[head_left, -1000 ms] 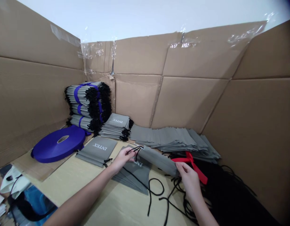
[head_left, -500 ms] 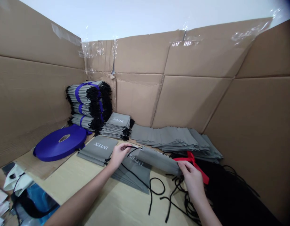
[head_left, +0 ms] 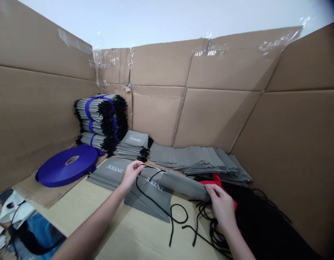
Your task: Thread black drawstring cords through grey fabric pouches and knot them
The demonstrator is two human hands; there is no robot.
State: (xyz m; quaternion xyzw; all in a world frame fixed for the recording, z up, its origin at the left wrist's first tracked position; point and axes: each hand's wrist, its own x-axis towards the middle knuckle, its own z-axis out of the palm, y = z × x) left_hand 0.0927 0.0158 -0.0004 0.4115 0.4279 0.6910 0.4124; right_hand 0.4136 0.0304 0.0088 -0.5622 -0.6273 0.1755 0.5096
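Note:
My left hand (head_left: 131,174) pinches a black drawstring cord (head_left: 153,202) where it comes out of the left end of a grey fabric pouch (head_left: 183,185). My right hand (head_left: 222,206) grips the pouch's right end, fingers closed on the fabric, next to a red ribbon (head_left: 218,181). The pouch is held level just above a fanned pile of grey INTEX pouches (head_left: 153,196) on the table. The cord loops down over that pile and onto the tabletop.
Cardboard walls (head_left: 210,108) enclose the wooden table (head_left: 134,234). At back left stand bundled pouches tied with purple tape (head_left: 102,121), a purple tape roll (head_left: 68,164) and more pouch stacks (head_left: 134,144). A row of flat grey pouches (head_left: 199,162) lies behind; loose black cords (head_left: 253,224) heap at right.
My left hand has drawn the cord further left, away from the pouch end, and the cord's free length has grown. My right hand stays on the pouch's right end.

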